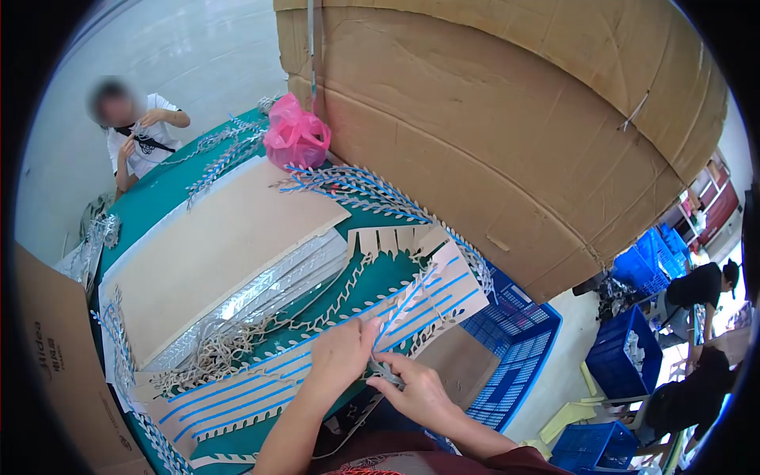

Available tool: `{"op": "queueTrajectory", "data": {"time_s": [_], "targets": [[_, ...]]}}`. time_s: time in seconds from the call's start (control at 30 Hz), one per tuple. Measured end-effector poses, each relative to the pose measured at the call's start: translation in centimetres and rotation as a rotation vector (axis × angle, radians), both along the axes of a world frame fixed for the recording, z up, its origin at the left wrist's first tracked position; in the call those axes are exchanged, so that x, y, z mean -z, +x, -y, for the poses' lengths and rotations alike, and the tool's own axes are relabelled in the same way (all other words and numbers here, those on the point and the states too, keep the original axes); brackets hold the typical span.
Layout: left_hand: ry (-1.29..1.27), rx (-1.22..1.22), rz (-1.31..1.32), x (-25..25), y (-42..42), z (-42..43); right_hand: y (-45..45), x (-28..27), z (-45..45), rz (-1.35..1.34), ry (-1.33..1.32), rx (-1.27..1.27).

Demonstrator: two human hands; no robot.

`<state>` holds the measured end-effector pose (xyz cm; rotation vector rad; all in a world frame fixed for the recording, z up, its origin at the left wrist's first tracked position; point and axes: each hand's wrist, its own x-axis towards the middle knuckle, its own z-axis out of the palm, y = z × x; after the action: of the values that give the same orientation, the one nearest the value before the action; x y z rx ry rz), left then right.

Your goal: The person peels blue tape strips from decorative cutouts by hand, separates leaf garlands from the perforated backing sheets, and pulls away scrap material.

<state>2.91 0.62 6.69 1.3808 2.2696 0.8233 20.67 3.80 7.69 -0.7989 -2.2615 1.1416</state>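
Observation:
My left hand is closed, its thumb and fingers pinching a leaf-cut strip with a blue line along it. My right hand is closed just beside it, gripping greyish leaf-shaped ends of what looks like the same strip. Under the hands lies a beige sheet with several blue lines and leaf-cut edges, stretching to the lower left. A tangle of thin beige offcuts lies beyond my left hand. The fingertips partly hide what they hold.
A large beige board lies on the green table over silvery sheets. Leafy strips and a pink plastic bag sit by a tall cardboard wall. A blue crate stands right. A person handles strips across the table.

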Motion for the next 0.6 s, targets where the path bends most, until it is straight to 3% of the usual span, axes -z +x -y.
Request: {"op": "queueTrajectory", "data": {"time_s": [0.07, 0.2, 0.23, 0.33, 0.43, 0.47, 0.53, 0.6], "targets": [[0.009, -0.126, -0.082, 0.1, -0.7, -0.2, 0.0, 0.6, 0.5, -0.013, -0.009, -0.019], [0.4, -0.291, -0.439, 3.0, -4.0, -1.0, 0.5, 0.4, 0.5, 0.06, -0.027, -0.077], [0.434, -0.282, -0.346, 3.1, -4.1, -0.9, 0.6, 0.5, 0.7, 0.061, -0.021, -0.089], [-0.032, -0.011, -0.077, -0.5, -2.2, -0.7, 0.6, 1.3, 1.1, 0.009, -0.014, -0.115], [-0.184, 0.298, 0.358, 1.9, -1.1, -1.9, 0.6, 1.6, 0.8, 0.013, -0.072, -0.208], [-0.148, 0.261, 0.486, 3.3, -0.9, -2.2, 0.7, 1.7, 0.4, 0.027, -0.104, -0.248], [-0.08, 0.194, 0.746, 5.9, -0.3, -2.3, 1.4, 1.9, -1.9, -0.009, 0.09, -0.205], [-0.083, 0.223, 0.731, 4.9, -0.3, -1.8, 1.8, 1.8, -5.4, -0.057, 0.157, 0.109]]}}
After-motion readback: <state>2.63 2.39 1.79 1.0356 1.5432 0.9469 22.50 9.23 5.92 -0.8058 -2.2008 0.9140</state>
